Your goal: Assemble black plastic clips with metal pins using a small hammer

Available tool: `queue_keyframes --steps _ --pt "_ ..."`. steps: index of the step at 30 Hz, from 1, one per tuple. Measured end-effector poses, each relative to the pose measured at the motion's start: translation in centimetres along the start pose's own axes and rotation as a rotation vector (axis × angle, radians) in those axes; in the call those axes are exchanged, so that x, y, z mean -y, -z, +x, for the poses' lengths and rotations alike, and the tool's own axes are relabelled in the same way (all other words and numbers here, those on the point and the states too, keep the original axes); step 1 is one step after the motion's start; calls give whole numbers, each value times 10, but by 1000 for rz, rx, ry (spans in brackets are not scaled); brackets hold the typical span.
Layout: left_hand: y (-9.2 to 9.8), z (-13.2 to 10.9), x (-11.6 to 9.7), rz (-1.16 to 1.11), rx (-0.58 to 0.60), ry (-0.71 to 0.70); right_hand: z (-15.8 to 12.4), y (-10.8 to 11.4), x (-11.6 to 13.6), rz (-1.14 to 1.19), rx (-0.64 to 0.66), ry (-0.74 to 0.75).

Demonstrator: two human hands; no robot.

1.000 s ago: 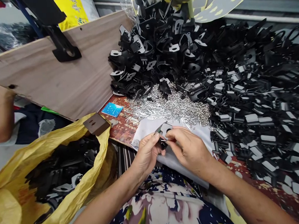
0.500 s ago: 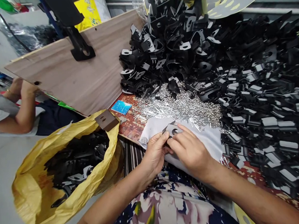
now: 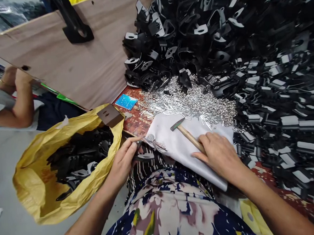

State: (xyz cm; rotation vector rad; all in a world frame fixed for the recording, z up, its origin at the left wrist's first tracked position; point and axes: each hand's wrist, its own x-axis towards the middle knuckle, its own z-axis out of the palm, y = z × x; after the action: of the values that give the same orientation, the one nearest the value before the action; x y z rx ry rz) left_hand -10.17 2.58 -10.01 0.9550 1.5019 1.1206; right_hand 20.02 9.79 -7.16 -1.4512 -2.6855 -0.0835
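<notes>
My right hand (image 3: 219, 156) is at the end of a small hammer's wooden handle (image 3: 188, 136), with its fingers around it and the thumb beside it. The hammer's dark metal head (image 3: 177, 124) rests over a light grey cloth (image 3: 174, 141). At the table's front left edge my left hand (image 3: 124, 162) pinches a black clip-like part (image 3: 145, 156), mostly hidden by the fingers and the cloth's edge. A small round metal piece (image 3: 149, 137) lies at the cloth's left corner. Behind the cloth spreads a heap of silver rivets (image 3: 177, 105).
Black parts are heaped at the back (image 3: 169, 53) and right (image 3: 287, 120). A yellow sack (image 3: 28, 189) of black parts stands at the left, a brown block (image 3: 109, 115) on its rim. Beyond are a blue packet (image 3: 126, 102), a wooden board (image 3: 76, 65) and another person's arm (image 3: 24, 100).
My hands have moved apart. The left has gone left and down to the table edge with the black part; the right has let go of it and taken the hammer. The view has tilted down.
</notes>
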Motion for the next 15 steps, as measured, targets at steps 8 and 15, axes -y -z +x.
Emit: queue_keyframes --steps 8,15 --pt "-53 18 23 15 29 -40 -14 -9 -26 118 202 -100" --pt "-62 22 21 93 -94 -157 -37 21 -7 357 -263 69"
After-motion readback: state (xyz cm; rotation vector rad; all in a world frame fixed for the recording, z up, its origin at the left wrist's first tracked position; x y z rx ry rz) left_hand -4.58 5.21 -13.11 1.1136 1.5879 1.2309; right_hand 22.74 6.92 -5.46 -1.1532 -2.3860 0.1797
